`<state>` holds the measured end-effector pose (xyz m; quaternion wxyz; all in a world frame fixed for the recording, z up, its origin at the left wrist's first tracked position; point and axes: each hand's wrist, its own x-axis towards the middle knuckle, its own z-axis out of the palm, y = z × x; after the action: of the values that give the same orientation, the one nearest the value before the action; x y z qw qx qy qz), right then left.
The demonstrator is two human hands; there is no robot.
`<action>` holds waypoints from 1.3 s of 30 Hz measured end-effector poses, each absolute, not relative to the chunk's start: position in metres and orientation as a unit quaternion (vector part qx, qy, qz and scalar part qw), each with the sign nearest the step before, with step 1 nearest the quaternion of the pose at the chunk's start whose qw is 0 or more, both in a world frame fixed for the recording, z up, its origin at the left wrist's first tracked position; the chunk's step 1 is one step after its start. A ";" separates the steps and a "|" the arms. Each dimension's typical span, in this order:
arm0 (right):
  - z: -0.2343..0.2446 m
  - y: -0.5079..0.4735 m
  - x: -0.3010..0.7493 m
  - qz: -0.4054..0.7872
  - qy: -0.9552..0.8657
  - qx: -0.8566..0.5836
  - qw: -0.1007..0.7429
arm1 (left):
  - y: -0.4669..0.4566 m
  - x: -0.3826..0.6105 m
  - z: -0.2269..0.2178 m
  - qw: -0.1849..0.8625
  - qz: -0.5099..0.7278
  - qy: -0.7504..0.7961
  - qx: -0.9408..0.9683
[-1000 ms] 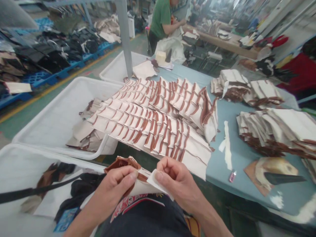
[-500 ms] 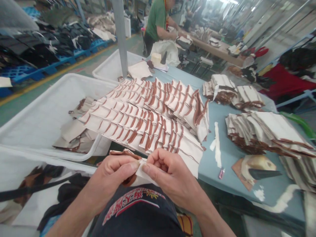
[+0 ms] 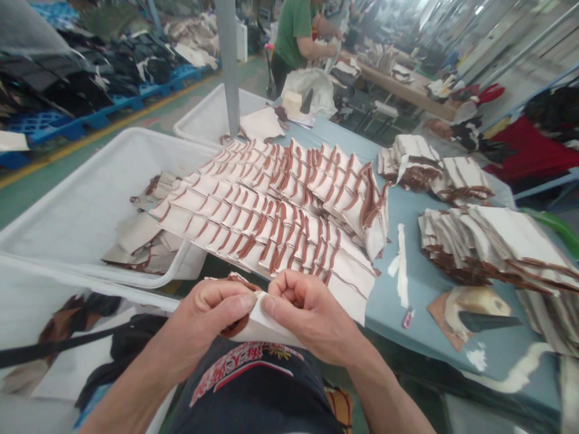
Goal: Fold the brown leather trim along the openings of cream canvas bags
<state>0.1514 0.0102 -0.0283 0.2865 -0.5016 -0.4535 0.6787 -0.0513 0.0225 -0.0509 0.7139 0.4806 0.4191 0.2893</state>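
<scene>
Close to my apron, I hold a piece of material (image 3: 262,330) with a white backing and a brown face between both hands. My left hand (image 3: 210,319) is closed, thumb and fingers pinching its edge. A short gap away, my right hand (image 3: 307,313) is closed on the same edge, fingers curled under and thumb on top. Part of the piece hides behind the hands. Just beyond them, overlapping rows of white pieces with brown edges (image 3: 348,280) cover the near side of the blue table (image 3: 384,304).
White plastic bins (image 3: 54,199) with loose pieces stand at the left, beside a metal post (image 3: 228,66). Stacked pieces (image 3: 511,235), a tape roll with a black blade-like tool (image 3: 488,319) and white strips (image 3: 401,271) lie at the right. A person in green (image 3: 292,36) works beyond.
The view has shifted slightly, so the table and bins appear a little farther right. Both hands keep their pinch on the piece, and slightly more of its white side shows between them.
</scene>
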 end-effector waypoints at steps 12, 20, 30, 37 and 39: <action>-0.033 0.010 0.152 0.665 -0.464 -0.509 0.290 | 0.019 -0.057 -0.058 0.682 0.303 0.431 0.507; -0.039 0.011 0.148 0.640 -0.483 -0.505 0.320 | 0.010 -0.040 -0.034 0.571 0.310 0.522 0.553; -0.059 0.005 0.135 0.698 -0.398 -0.486 0.343 | 0.002 -0.033 -0.034 0.432 0.340 0.540 0.637; -0.075 0.002 0.135 0.745 -0.403 -0.417 0.331 | 0.008 -0.034 -0.040 0.515 0.326 0.512 0.605; -0.074 0.007 0.136 0.729 -0.443 -0.395 0.340 | 0.011 -0.036 -0.040 0.528 0.323 0.509 0.598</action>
<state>0.1358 0.0066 -0.0741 0.3405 -0.3954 -0.4431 0.7290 -0.0363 0.0110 -0.0399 0.5277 0.5985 0.5088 0.3232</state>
